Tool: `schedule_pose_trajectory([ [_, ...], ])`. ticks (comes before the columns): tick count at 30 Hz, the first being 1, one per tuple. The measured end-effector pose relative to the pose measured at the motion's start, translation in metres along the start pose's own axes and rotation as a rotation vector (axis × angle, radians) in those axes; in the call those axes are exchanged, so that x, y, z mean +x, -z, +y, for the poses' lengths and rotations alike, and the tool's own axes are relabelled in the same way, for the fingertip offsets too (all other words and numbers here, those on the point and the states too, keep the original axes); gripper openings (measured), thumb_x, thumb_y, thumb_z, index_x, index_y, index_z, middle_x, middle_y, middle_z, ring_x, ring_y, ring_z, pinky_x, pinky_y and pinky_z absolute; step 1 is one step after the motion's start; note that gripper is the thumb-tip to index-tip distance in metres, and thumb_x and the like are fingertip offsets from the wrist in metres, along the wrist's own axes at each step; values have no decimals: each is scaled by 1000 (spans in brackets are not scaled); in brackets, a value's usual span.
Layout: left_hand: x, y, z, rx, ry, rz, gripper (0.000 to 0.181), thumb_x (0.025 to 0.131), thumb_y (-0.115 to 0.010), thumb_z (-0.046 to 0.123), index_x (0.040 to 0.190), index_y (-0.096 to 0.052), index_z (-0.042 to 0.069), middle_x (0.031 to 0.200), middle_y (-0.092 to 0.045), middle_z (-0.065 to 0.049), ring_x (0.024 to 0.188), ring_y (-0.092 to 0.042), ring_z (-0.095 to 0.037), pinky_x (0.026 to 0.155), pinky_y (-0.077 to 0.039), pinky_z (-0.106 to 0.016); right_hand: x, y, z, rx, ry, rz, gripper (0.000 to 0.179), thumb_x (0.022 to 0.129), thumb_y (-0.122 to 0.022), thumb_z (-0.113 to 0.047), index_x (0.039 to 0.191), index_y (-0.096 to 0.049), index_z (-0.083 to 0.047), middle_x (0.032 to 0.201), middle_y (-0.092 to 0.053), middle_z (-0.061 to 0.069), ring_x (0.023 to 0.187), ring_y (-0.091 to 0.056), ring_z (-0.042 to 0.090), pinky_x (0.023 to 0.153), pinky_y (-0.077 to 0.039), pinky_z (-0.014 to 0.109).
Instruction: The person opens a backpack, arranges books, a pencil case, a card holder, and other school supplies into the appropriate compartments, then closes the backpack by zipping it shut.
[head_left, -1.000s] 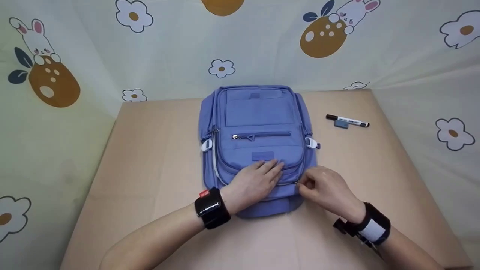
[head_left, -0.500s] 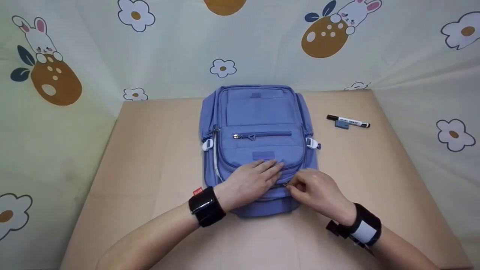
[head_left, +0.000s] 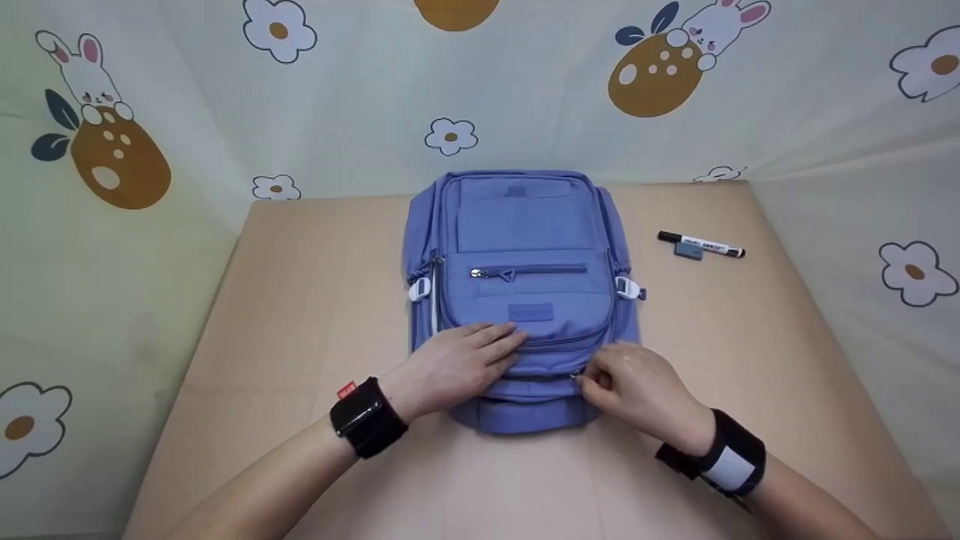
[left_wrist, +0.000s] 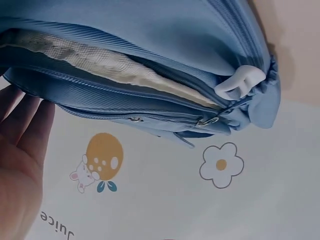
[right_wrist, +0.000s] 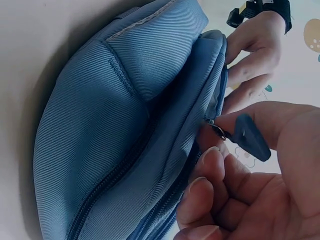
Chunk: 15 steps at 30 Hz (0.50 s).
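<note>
Pinching the zip pull (right_wrist: 252,140), the right hand (head_left: 643,386) sits at the bag's lower front; the left hand (head_left: 454,371) rests there, fingers straight. The bag (head_left: 525,225) lies front-up on the table (head_left: 315,300). Slack cloth (head_left: 540,388) could catch in the zip (head_left: 544,376) and jam it. The right hand partly hides the slider (right_wrist: 210,122); the far marker's (head_left: 701,244) print is illegible.

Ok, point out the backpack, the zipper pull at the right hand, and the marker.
Backpack (head_left: 526,288), head view: front panel, just above the label.
Zipper pull (right_wrist: 252,140), right wrist view: flat of its blue tab.
Marker (head_left: 705,244), head view: middle of its white barrel.
</note>
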<state>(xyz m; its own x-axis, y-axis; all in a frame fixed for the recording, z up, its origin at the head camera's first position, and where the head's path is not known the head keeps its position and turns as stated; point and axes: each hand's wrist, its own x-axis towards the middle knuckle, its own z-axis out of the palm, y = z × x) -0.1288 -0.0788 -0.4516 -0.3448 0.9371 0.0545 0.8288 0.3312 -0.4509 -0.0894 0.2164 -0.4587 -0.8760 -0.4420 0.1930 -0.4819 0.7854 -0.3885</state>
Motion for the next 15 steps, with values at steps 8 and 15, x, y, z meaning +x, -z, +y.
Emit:
schedule_pose_trajectory([
  [8, 0, -3, 1, -3, 6, 27, 39, 101, -58, 14, 140, -64, 14, 154, -49, -5, 139, -49, -21, 111, -41, -34, 3, -4, -11, -1, 35, -4, 24, 89, -74, -19, 69, -60, -22, 67, -45, -15, 65, -45, 6, 57, -39, 25],
  [15, 1, -5, 2, -12, 15, 34, 39, 102, -55, 15, 140, -64, 13, 154, -50, -4, 138, -50, -21, 110, -42, -34, 14, -12, -30, -8, 115, 12, 14, 91, -74, -19, 78, -69, -17, 70, -50, -12, 68, -49, 8, 61, -43, 29],
])
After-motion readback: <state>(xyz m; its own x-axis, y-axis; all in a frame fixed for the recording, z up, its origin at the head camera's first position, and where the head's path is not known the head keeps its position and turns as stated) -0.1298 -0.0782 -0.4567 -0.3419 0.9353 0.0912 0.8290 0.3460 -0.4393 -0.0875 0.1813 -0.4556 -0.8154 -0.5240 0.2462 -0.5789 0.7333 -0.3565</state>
